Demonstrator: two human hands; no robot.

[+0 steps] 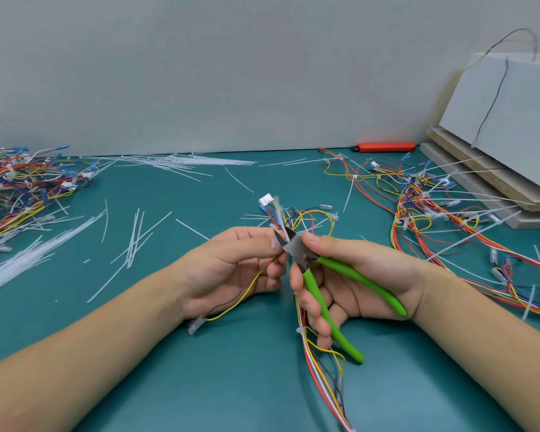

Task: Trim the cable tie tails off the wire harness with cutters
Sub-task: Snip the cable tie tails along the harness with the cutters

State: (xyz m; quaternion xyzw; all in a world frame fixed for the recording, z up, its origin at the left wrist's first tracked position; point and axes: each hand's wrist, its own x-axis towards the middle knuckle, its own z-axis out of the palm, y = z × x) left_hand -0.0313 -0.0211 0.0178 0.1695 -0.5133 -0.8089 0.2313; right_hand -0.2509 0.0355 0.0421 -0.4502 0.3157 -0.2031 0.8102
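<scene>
My left hand (231, 269) pinches a wire harness (321, 366) of red, yellow, white and brown wires just above the teal table. Its far end carries a white connector (266, 201). My right hand (359, 282) grips green-handled cutters (328, 310), thumb on top near the pivot. The steel jaws (284, 240) are parted around a white cable tie tail (280, 218) that sticks up from the harness, right beside my left fingertips. A yellow and brown branch hangs down to a clear terminal (196, 324).
A heap of harnesses (22, 185) lies at the far left, another pile (449, 219) at the right. Cut white tie tails (131, 241) litter the mat. An orange knife (384, 147) lies by the wall. Stacked boards (493, 169) stand at the right.
</scene>
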